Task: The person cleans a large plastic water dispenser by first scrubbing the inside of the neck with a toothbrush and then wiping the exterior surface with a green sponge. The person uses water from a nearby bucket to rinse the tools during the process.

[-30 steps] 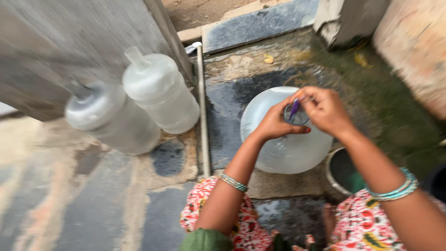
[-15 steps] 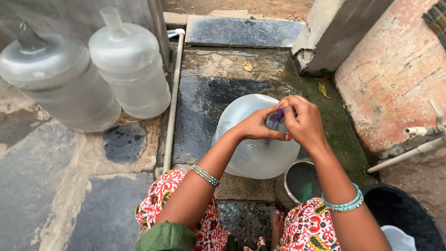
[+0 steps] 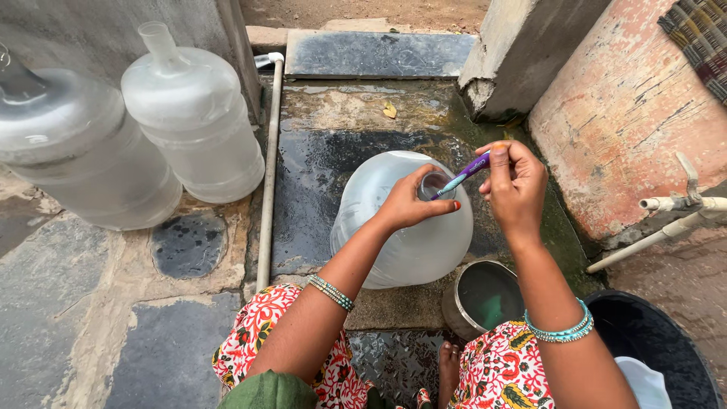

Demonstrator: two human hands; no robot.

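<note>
Two hands are busy at the mouth of a big clear water jug [image 3: 409,242], which stands on the wet dark stone slab [image 3: 318,174] roughly at the slab's middle. The left hand [image 3: 413,201] is curled around the jug's neck, fingers wrapped and gripping it. The right hand [image 3: 515,185] is closed in a pinch on a purple toothbrush [image 3: 462,176], whose far end pokes down into the jug's opening. A steel pot [image 3: 485,297] sits just beside the jug, at the slab's near edge, and a black tub [image 3: 659,356] lies beyond it on the right. Two more clear jugs [image 3: 193,121] stand well apart on the paving to the left, past a white pipe [image 3: 267,174] running along the slab's left edge. A tap pipe [image 3: 674,208] juts from the pink wall on the right
</note>
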